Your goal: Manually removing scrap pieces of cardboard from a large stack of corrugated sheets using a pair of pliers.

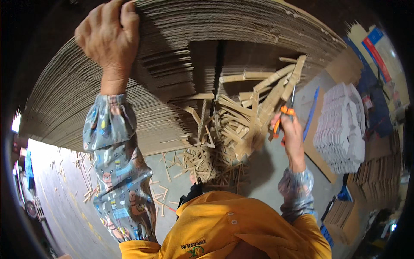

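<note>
Across the top of the view stretches a tall stack of cardboard sheets [164,30], its layered edges turned toward me. My left hand [110,36] is at its upper left, fingers curled over the edge. On the right, my right hand [291,134] is closed around a hand tool [286,111] with orange and dark handles and a slim metal end; its exact kind is unclear. The metal end points up beside a bundle of narrow cardboard offcut strips [265,97]. These strips hang at a recessed cut-out in the stack, with a dark slot behind them.
A heap of cardboard scraps [202,162] lies below the stack, close to my body. More strips are scattered over the grey floor [75,211]. To the right stands a pile of pale cut sheets [340,127], with brown cardboard stacks [377,172] beyond it.
</note>
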Demonstrator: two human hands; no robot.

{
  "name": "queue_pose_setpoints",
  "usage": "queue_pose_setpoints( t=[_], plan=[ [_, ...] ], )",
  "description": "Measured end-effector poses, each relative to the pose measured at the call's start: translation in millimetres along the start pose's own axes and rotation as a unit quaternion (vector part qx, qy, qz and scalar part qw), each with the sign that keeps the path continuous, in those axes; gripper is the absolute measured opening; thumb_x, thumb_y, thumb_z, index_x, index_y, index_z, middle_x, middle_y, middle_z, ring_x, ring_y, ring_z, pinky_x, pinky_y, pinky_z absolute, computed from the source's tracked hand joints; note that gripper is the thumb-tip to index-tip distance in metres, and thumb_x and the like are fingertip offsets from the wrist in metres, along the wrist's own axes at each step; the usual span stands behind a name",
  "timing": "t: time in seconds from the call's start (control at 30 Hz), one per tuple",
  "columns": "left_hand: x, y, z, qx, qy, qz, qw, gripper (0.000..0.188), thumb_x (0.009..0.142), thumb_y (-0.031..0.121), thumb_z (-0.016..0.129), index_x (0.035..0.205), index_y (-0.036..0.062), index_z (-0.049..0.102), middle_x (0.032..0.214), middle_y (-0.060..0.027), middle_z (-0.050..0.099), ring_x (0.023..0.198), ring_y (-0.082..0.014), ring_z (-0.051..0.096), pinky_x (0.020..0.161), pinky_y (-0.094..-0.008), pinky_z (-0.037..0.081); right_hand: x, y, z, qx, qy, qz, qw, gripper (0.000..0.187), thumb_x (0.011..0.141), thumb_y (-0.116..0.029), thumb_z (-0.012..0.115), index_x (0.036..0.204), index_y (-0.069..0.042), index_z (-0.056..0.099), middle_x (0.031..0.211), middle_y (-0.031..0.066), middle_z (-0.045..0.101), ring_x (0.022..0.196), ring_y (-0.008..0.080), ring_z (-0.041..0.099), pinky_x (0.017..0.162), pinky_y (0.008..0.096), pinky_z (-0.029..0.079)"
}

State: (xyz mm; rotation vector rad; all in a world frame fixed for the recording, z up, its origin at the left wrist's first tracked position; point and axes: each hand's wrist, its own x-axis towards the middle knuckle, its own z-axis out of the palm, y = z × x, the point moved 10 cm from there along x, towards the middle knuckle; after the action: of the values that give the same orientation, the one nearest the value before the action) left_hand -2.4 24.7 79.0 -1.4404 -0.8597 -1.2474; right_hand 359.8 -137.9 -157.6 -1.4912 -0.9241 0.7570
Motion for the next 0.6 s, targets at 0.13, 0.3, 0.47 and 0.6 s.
queue_pose_setpoints(
  t=[0.13, 0.3, 0.47, 0.6],
  plan=[
    [15.4, 29.3, -24.3, -0.084, -0.011, -0.052, 0.995, 0.022, 0.089, 0.024, 0.05, 0.096, 0.0046, 0.057, 0.096, -0.0133, 0.054, 0.097, -0.0313, 0.049, 0.091, -0.0418, 0.034, -35.0, 0.9, 65.6, 0.027, -0.199, 0.053, 0.978, 0.028, 0.091, -0.025, 0.05, 0.099, 0.0, 0.06, 0.075, 0.0009, 0.058, 0.065, 0.0063, 0.052, 0.055, 0.0217, 0.041],
    [19.3, 19.7, -30.6, -0.078, -0.017, -0.047, 0.996, 0.023, 0.089, 0.025, 0.05, 0.098, 0.0047, 0.057, 0.096, -0.0138, 0.054, 0.097, -0.0316, 0.048, 0.091, -0.0424, 0.034, 11.3, -58.3, 99.7, -0.002, -0.195, 0.007, 0.981, 0.029, 0.089, -0.024, 0.053, 0.096, 0.003, 0.061, 0.074, 0.0012, 0.059, 0.061, 0.0068, 0.051, 0.056, 0.0219, 0.042],
    [15.7, 24.0, -23.9, -0.079, -0.01, -0.042, 0.996, 0.022, 0.089, 0.024, 0.051, 0.098, 0.0045, 0.057, 0.096, -0.014, 0.054, 0.097, -0.0319, 0.049, 0.09, -0.0429, 0.034, 44.0, -94.5, 117.8, -0.078, -0.241, -0.027, 0.967, 0.026, 0.091, -0.022, 0.05, 0.098, 0.002, 0.059, 0.08, 0.0037, 0.061, 0.066, 0.0085, 0.056, 0.06, 0.0212, 0.046],
    [11.5, 29.3, -21.8, -0.09, -0.017, -0.053, 0.994, 0.021, 0.089, 0.022, 0.051, 0.096, 0.0038, 0.057, 0.098, -0.0143, 0.054, 0.098, -0.0324, 0.049, 0.091, -0.0423, 0.034, 19.3, -91.9, 131.6, 0.041, -0.222, 0.032, 0.974, 0.021, 0.091, -0.022, 0.049, 0.09, -0.001, 0.055, 0.069, 0.0019, 0.055, 0.06, 0.0092, 0.054, 0.053, 0.0226, 0.044]
  ],
)
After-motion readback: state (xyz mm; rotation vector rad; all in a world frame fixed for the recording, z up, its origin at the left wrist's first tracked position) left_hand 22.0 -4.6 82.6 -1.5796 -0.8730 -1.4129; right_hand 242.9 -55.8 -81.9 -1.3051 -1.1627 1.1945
